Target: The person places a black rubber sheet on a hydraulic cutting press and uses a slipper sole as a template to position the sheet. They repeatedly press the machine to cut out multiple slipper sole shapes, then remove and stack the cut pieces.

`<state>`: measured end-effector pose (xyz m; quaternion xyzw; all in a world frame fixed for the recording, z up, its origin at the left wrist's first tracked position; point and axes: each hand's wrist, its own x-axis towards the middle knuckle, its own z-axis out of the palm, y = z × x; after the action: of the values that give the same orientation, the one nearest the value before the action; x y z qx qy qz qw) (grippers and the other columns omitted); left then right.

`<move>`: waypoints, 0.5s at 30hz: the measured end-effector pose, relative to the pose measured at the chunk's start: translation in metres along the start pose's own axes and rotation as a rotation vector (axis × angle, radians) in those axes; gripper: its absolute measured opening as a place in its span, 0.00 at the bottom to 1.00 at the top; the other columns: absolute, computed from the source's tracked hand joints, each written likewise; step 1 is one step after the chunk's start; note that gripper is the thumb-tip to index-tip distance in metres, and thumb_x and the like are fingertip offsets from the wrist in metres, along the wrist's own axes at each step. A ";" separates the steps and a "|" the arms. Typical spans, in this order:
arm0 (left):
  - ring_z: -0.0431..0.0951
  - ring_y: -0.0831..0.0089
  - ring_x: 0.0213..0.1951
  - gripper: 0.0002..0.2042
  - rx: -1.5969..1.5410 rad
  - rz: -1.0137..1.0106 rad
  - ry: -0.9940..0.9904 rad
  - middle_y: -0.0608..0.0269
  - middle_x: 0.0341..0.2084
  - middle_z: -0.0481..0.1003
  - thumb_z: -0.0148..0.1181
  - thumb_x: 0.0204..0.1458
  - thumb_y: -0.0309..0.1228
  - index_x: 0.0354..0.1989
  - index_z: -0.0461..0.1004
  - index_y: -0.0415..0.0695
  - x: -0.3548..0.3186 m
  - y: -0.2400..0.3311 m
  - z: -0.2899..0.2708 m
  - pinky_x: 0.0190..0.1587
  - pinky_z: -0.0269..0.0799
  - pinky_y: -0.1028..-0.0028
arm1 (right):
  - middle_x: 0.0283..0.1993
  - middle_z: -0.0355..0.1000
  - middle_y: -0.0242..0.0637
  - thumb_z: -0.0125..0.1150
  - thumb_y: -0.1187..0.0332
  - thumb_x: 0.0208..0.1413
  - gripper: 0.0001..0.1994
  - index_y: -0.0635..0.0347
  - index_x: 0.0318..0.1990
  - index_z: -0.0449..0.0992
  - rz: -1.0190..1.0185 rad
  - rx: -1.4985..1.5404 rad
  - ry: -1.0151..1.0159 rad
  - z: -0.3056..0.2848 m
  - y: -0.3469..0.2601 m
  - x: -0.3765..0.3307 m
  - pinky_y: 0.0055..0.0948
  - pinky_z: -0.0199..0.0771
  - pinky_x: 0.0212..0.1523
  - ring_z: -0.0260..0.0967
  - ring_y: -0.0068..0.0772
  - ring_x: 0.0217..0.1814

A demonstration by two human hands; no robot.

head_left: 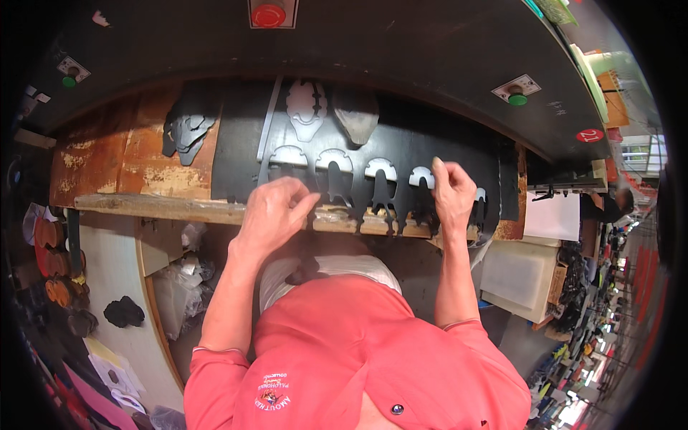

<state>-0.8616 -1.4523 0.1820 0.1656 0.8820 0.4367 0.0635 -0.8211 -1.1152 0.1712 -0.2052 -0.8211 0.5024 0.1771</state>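
Observation:
A black sheet (236, 154) lies on the wooden bench, its near edge cut into openings and dangling strips. Pale, arched cutouts show in a row along it, one of them a white arched piece (335, 159). Over the sheet's near edge, my left hand (276, 215) is closed, fingers curled and thumb toward the forefinger; what it holds, if anything, is hidden. Farther right, my right hand (455, 201) is raised in a pinch beside a smaller arched piece (421, 176). Nothing I can name shows between its fingertips.
Beyond the row lie a white shoe-shaped cutting die (307, 111) and a grey pointed block (356, 118). Stacked dark cut pieces (188, 132) rest on the bench at left. A dark machine beam with a red button (269, 16) and green buttons (517, 98) overhangs the far side.

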 end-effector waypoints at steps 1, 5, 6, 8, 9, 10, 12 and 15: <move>0.83 0.55 0.39 0.09 -0.048 -0.058 -0.022 0.51 0.32 0.82 0.74 0.56 0.30 0.34 0.81 0.37 0.010 0.002 -0.003 0.42 0.77 0.59 | 0.29 0.72 0.21 0.69 0.66 0.68 0.10 0.66 0.41 0.84 -0.030 0.095 -0.041 0.016 -0.010 0.009 0.19 0.66 0.34 0.64 0.12 0.31; 0.84 0.51 0.52 0.10 0.024 0.340 0.251 0.47 0.46 0.84 0.68 0.60 0.26 0.48 0.82 0.36 0.073 -0.001 0.016 0.55 0.79 0.59 | 0.67 0.74 0.51 0.78 0.58 0.55 0.36 0.67 0.68 0.74 -0.343 -0.225 -0.226 0.090 -0.044 0.050 0.39 0.70 0.71 0.72 0.47 0.70; 0.80 0.49 0.60 0.14 0.151 0.337 0.227 0.46 0.54 0.82 0.66 0.60 0.23 0.54 0.80 0.35 0.086 -0.003 0.022 0.64 0.75 0.58 | 0.71 0.69 0.57 0.78 0.56 0.53 0.39 0.68 0.70 0.72 -0.300 -0.263 -0.286 0.114 -0.048 0.056 0.42 0.67 0.74 0.68 0.53 0.74; 0.77 0.48 0.64 0.19 0.204 0.388 0.251 0.49 0.58 0.80 0.67 0.58 0.21 0.58 0.79 0.37 0.097 -0.009 0.031 0.67 0.71 0.54 | 0.74 0.60 0.71 0.78 0.59 0.50 0.41 0.74 0.68 0.71 -0.437 -0.460 -0.244 0.142 -0.053 0.055 0.51 0.65 0.74 0.61 0.68 0.76; 0.77 0.47 0.65 0.20 0.219 0.364 0.231 0.50 0.59 0.80 0.67 0.57 0.21 0.59 0.78 0.38 0.098 -0.012 0.036 0.68 0.71 0.53 | 0.73 0.57 0.77 0.78 0.60 0.49 0.41 0.78 0.67 0.70 -0.464 -0.462 -0.234 0.148 -0.052 0.055 0.55 0.64 0.74 0.59 0.75 0.74; 0.77 0.48 0.65 0.20 0.241 0.377 0.255 0.51 0.59 0.80 0.69 0.56 0.21 0.58 0.78 0.39 0.097 -0.015 0.039 0.67 0.71 0.51 | 0.73 0.58 0.75 0.79 0.63 0.46 0.40 0.74 0.66 0.73 -0.443 -0.403 -0.203 0.152 -0.051 0.055 0.57 0.65 0.73 0.60 0.75 0.73; 0.77 0.48 0.65 0.20 0.246 0.374 0.234 0.52 0.59 0.80 0.70 0.55 0.21 0.58 0.78 0.39 0.094 -0.020 0.042 0.67 0.71 0.51 | 0.73 0.58 0.73 0.78 0.63 0.46 0.38 0.71 0.66 0.75 -0.416 -0.319 -0.232 0.145 -0.048 0.056 0.55 0.66 0.73 0.60 0.73 0.74; 0.77 0.48 0.64 0.19 0.233 0.364 0.220 0.52 0.58 0.80 0.71 0.54 0.21 0.56 0.79 0.39 0.091 -0.020 0.039 0.66 0.72 0.52 | 0.74 0.64 0.61 0.79 0.65 0.48 0.37 0.66 0.68 0.75 -0.232 -0.050 -0.292 0.118 -0.045 0.066 0.46 0.67 0.74 0.65 0.53 0.76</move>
<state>-0.9415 -1.4029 0.1447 0.2794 0.8836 0.3516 -0.1324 -0.9435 -1.1884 0.1656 -0.0384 -0.8685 0.4824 0.1076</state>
